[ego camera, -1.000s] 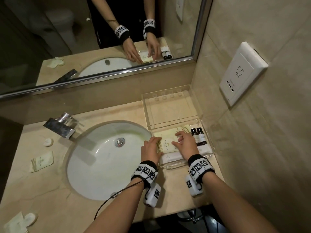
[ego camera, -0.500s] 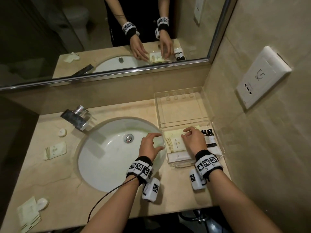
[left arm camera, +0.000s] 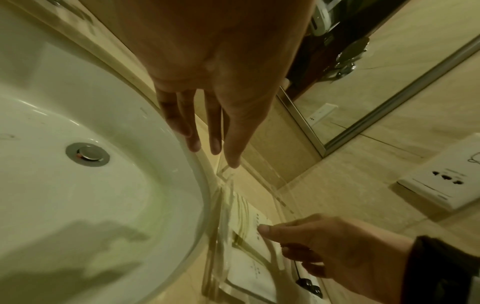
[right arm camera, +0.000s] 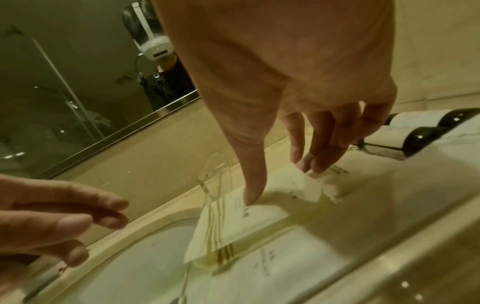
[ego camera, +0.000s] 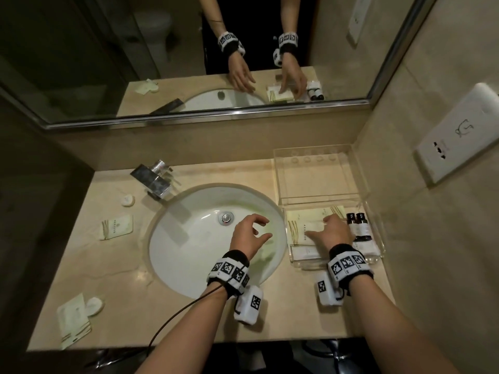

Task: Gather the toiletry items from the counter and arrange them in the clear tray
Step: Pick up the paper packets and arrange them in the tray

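1. Since a second ago the left hand (ego camera: 249,233) has come off the packets in the clear tray (ego camera: 376,228) and now hangs over the sink (ego camera: 189,238), its grip apart, fingers loosely bent, holding nothing.
2. The right hand (ego camera: 333,232) stays in the tray, fingers spread and nearly straight — thumb and fingertips (right arm camera: 315,162) pressing flat on the pale packet (ego camera: 302,220), likely to square it against the ones beneath.
3. The tray sits at the bench's right edge by the wall; its hinged lid (ego camera: 318,174) stands open behind it, so the tray can be loaded from above.
4. Two dark bottles (ego camera: 356,225) lie side by side along the tray's right wall, just beside the right hand, leaving the flat packets the wider space.
5. Left to gather, on my reading: a packet (ego camera: 117,226) and a small round soap (ego camera: 127,200) on the bench left of the sink, and another packet with a round item (ego camera: 78,317) at the near-left corner — the free left hand seems bound there.
6. The packets carry gold stripes and a small printed line; the writing is too small to read.
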Motion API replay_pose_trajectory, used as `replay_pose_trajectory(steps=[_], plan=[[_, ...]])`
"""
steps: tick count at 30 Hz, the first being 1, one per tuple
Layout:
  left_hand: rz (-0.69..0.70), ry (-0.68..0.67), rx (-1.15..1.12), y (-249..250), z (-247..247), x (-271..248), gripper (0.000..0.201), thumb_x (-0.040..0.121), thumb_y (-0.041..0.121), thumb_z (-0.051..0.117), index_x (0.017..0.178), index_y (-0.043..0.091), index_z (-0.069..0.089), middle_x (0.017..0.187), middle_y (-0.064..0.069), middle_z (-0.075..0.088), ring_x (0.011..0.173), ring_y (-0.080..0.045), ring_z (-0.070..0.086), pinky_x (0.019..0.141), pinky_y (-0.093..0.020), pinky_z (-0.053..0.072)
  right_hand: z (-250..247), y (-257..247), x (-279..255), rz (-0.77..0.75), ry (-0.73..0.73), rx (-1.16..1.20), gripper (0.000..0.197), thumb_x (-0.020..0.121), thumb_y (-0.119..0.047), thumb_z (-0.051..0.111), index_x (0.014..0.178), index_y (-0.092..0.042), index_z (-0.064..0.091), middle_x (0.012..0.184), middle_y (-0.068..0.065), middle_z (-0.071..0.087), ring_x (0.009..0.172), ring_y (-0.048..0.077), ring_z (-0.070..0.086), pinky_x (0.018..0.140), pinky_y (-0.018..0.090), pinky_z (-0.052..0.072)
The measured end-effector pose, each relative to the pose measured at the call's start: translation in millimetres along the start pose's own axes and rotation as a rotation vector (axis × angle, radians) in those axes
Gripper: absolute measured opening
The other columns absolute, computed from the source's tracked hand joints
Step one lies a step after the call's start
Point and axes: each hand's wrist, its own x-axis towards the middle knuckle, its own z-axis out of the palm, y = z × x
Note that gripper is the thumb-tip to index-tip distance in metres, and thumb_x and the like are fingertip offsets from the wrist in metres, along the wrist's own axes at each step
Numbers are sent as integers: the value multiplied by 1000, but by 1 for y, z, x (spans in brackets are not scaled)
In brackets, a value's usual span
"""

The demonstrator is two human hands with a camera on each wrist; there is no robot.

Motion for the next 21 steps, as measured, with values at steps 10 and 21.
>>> replay_pose_trajectory(steps=[10,21], plan=[[96,-49,53,25,27,2,30,78,17,74,106,20,63,107,3,66,86,-15,58,75,-22,47,-32,22,6,-33,-181,344,52,80,-27,78,125,-10,58,130,15,59,112,30,59,93,36,48],[188,-259,453,27,73,-5,61,75,23,79,130,20,53,135,1,54,115,-25,47,101,-35,39,-12,39,-13,-150,-84,242,46,71,-23,85,107,-13,59,97,1,62,81,11,57,71,21,45]])
